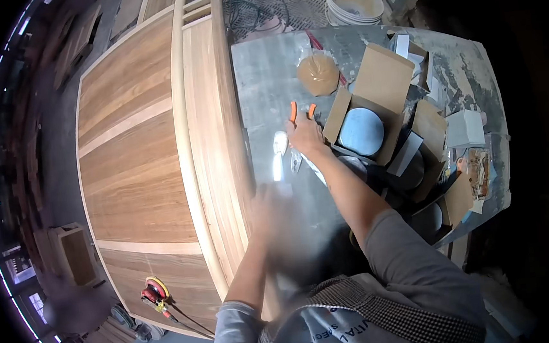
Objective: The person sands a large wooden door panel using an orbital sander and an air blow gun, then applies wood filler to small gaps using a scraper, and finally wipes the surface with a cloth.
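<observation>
My right hand (306,137) is over the grey tabletop, its fingers closed round a tool with two orange handles (293,111). The handles stick out past my fingers, and a metal part shows below them. Most of that tool is hidden, so its exact kind is unclear. Just left of it lies a putty knife (279,144) with a white handle. My left hand (274,211) is nearer to me, by the edge of the wooden panel, badly smeared by motion; its fingers cannot be made out. A grey blur spreads over the table beside it.
A large wooden panel (135,157) fills the left, with a red sander (154,290) on it. On the table (260,69) are a bag of tan powder (318,74) and several open cardboard boxes, one holding blue round discs (361,132). White buckets (355,4) stand beyond.
</observation>
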A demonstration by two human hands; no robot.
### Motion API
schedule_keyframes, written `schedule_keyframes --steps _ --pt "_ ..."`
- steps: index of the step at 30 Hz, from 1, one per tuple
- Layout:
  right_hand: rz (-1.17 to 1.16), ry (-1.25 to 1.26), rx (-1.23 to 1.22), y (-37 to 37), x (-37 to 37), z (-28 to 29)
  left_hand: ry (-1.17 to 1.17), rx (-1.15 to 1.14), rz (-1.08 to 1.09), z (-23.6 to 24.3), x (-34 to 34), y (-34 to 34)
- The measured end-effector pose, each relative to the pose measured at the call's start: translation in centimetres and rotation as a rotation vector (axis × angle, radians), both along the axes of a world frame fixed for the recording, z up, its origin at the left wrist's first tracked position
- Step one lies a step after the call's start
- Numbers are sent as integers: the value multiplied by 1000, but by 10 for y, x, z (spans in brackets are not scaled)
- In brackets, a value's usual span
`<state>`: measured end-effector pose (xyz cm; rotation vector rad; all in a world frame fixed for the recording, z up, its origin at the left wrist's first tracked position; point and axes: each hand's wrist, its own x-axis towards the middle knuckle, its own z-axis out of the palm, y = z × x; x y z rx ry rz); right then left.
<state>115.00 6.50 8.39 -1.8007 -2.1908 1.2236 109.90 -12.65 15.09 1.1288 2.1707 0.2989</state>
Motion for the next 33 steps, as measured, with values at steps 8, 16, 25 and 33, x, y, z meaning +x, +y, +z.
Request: schedule_keyframes --steps 8,16,25,33 --pt "-4 532 -119 -78 58 20 -417 221 -48 -22 34 -41" --pt "184 743 -605 -167 100 22 -786 251 388 -9 30 -52" --pt "1021 -9 576 -51 13 20 -1084 -48 941 -18 29 -107" --pt "1306 -24 575 18 -9 -7 -1100 -99 978 -24 63 -134"
